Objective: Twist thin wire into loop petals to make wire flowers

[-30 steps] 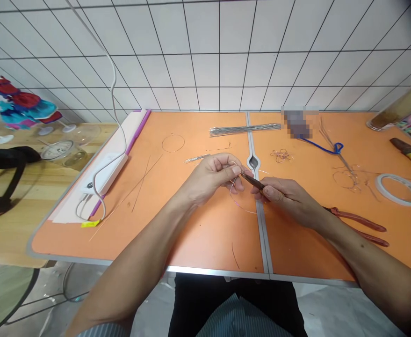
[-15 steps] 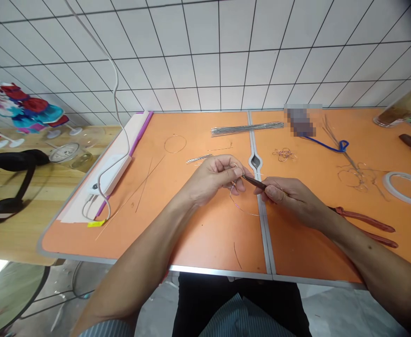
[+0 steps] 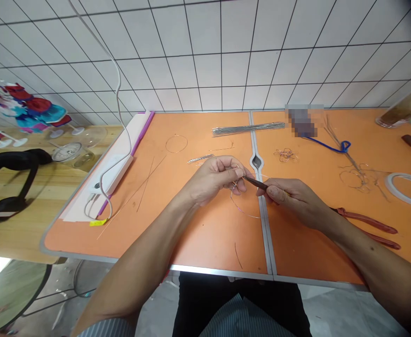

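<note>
My left hand [image 3: 222,175] pinches a thin wire [image 3: 238,207] between thumb and fingers; the wire curves down in a loop below the fingertips. My right hand [image 3: 285,193] is wrapped round a slim dark tool [image 3: 256,182], whose tip meets the wire at my left fingertips. Both hands are above the orange table [image 3: 205,243], near its grey centre seam. The exact contact of tip and wire is too small to make out.
Behind my hands lie a bundle of straight wires [image 3: 249,128] and a small wire tangle [image 3: 285,155]. Red-handled pliers [image 3: 368,222] and a white tape ring [image 3: 389,187] are at the right. A white power strip [image 3: 112,175] with a cable lies left.
The view has shifted very slightly, moving the scene a little to the right. Both hands keep nearly the same pose and hold.
</note>
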The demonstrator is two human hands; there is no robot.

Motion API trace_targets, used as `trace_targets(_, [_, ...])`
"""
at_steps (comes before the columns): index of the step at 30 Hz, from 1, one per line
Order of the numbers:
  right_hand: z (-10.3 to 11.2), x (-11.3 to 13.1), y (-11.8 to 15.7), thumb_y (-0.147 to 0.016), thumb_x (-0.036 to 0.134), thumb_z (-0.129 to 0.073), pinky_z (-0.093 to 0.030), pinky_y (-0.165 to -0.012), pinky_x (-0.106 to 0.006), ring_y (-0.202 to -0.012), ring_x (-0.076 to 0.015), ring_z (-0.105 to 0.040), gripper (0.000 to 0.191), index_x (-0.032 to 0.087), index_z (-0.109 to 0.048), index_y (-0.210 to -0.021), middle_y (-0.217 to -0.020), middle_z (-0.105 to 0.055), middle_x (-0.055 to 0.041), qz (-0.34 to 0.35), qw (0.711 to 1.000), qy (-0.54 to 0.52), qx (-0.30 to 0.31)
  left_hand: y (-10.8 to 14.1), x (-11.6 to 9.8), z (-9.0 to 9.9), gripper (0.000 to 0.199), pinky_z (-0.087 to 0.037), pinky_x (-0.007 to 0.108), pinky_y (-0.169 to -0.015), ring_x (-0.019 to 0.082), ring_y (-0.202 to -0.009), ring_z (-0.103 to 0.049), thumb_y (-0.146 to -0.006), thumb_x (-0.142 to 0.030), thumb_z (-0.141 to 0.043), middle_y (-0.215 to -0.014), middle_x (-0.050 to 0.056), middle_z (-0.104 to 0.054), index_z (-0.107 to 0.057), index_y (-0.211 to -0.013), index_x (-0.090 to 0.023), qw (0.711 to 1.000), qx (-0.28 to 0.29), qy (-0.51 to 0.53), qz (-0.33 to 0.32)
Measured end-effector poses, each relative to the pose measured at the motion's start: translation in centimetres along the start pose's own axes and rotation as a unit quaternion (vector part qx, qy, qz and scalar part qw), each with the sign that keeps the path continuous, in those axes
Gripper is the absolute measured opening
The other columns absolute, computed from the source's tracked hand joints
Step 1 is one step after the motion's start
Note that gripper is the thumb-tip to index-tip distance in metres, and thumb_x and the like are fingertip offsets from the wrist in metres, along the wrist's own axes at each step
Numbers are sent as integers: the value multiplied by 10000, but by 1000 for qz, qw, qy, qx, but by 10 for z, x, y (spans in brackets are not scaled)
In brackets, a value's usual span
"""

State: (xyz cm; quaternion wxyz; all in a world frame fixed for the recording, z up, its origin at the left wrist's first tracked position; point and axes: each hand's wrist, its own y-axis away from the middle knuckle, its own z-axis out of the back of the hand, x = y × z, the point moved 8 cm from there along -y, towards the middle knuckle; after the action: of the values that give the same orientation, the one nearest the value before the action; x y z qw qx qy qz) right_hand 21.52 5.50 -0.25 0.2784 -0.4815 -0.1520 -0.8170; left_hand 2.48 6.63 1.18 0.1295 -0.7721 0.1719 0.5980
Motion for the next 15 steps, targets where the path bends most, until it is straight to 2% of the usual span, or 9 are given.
trace_targets(5, [1,-1,0,-1112,702,-499,-377,-665,-320,-714,-167,-527,596,204,-790,-965,-774,-578,-8,-7,1000,2,2,0,0,-1,282,-560,271,-644,131,-671,-713,-900,-404,-861,-955,124,-844,-745,-847,-153,1000,2,0,0])
trace_targets(15, [-1,-3,-3,-1107,706,-491,-395,-676,-329,-741,-181,-571,607,204,-747,-884,-807,-663,-35,-17,999,-8,35,0,3,-2,278,-552,271,-648,136,-672,-712,-888,-402,-872,-874,102,-827,-752,-826,-159,1000,12,4,9])
